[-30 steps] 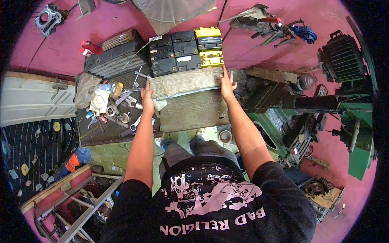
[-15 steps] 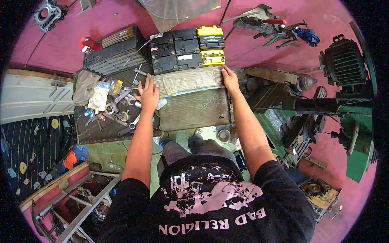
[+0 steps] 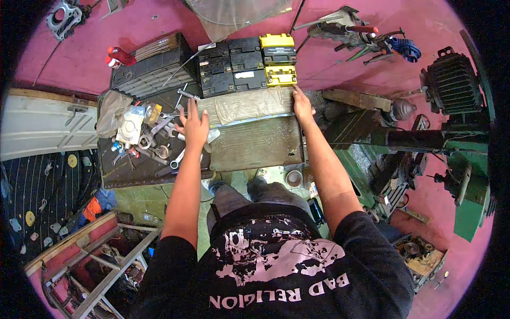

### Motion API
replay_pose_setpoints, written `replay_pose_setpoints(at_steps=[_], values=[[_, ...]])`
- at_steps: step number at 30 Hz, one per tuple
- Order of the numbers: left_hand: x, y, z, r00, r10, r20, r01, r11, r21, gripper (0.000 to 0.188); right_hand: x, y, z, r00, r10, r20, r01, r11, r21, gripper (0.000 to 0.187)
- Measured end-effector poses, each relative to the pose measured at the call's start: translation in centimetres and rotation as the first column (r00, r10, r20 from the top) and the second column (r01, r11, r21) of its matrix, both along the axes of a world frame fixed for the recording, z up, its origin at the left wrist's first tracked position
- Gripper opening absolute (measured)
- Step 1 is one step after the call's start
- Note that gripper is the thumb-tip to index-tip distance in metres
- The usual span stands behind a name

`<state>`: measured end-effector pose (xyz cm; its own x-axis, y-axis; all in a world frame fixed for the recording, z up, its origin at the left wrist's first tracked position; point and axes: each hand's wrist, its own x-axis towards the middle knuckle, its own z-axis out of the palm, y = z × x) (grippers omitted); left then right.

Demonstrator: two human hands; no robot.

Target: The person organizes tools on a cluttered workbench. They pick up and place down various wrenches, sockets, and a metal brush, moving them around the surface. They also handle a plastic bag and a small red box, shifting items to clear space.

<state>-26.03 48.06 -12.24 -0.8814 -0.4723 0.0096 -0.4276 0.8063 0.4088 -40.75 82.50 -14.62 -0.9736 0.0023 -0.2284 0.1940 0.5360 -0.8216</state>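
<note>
Flanking a long, flat, grey-beige ribbed block with a wrinkled tan covering on top point(image 3: 249, 106), the two bare hands stand at its opposite ends. It lies crosswise on the dark, worn worktop point(image 3: 125, 176), directly in front of several black rectangular batteries point(image 3: 247, 80) and two yellow-and-black ones point(image 3: 280, 75). The left hand point(image 3: 196, 130) has its grip open, fingers spread and pointing forward beside the block's left end; whether it presses there is hard to tell. The right hand point(image 3: 304, 108) reaches along the right end, with its fingertips near the yellow-and-black batteries; how far its grip is closed cannot be told.

Left of the left hand, a silver metal ring spanner point(image 3: 178, 159) lies among other tools, near a crumpled, clear plastic bag point(image 3: 111, 121). Farther back, a red plastic bottle point(image 3: 122, 57) is beside a dark, box-shaped stack with ribbed sides point(image 3: 154, 72).
</note>
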Motion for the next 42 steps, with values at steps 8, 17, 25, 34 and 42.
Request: replay_pose_setpoints(at_steps=[8, 17, 25, 34, 42], values=[[-1.3, -0.8, -3.2, 0.993, -0.012, -0.115, 0.055, 0.925, 0.377, 0.061, 1.2, -0.5, -1.6, 1.0, -0.028, 0.01, 0.027, 0.998, 0.052, 0.056], [-0.3, -2.3, -6.2, 0.973, 0.185, -0.136, -0.046, 0.738, 0.673, 0.064, 0.6, 2.5, -4.2, 0.996, 0.063, -0.06, -0.082, 0.915, -0.396, 0.06], [0.1, -1.8, -5.5, 0.994, 0.077, -0.077, -0.014, 0.791, 0.611, 0.065, 1.8, 0.8, -3.9, 0.996, 0.053, -0.077, -0.06, 0.995, -0.086, 0.057], [0.4, -4.6, -11.3, 0.962, 0.257, -0.089, -0.142, 0.755, 0.641, 0.067, 1.0, 0.1, -1.7, 0.999, 0.047, 0.001, -0.047, 0.988, -0.145, 0.059], [-0.6, -2.3, -3.0, 0.963, 0.239, 0.128, -0.238, 0.518, 0.822, 0.067, 1.3, 0.5, -2.5, 0.999, 0.049, 0.02, -0.048, 0.997, -0.065, 0.057]])
